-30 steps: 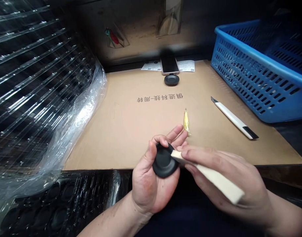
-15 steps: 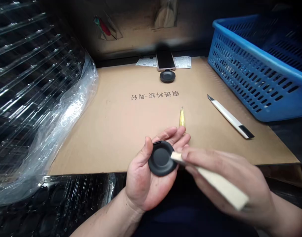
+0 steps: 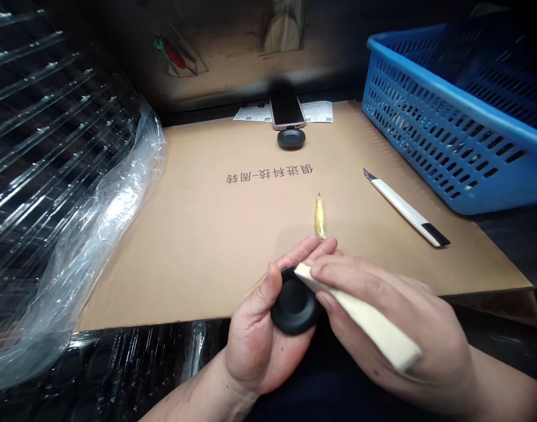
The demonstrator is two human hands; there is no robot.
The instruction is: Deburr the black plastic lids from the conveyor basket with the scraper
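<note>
My left hand (image 3: 259, 334) cups a black round disc (image 3: 294, 308) in its palm, thumb on the disc's left edge and fingers behind it. My right hand (image 3: 395, 328) grips a long cream-coloured block (image 3: 365, 319), and the block's narrow tip rests on the disc's upper rim. Both hands hover just over the near edge of a brown cardboard sheet (image 3: 233, 228).
A small yellow tube (image 3: 320, 217) and a white utility knife (image 3: 406, 208) lie on the cardboard. A phone (image 3: 286, 111), a second black disc (image 3: 291, 139) and paper labels sit at the far edge. A blue basket (image 3: 452, 123) stands right; plastic-wrapped clear trays (image 3: 61, 176) stand left.
The block's tip has slid from the disc's right side up to its upper rim. My left thumb has closed onto the disc's left edge, and the view has shifted slightly.
</note>
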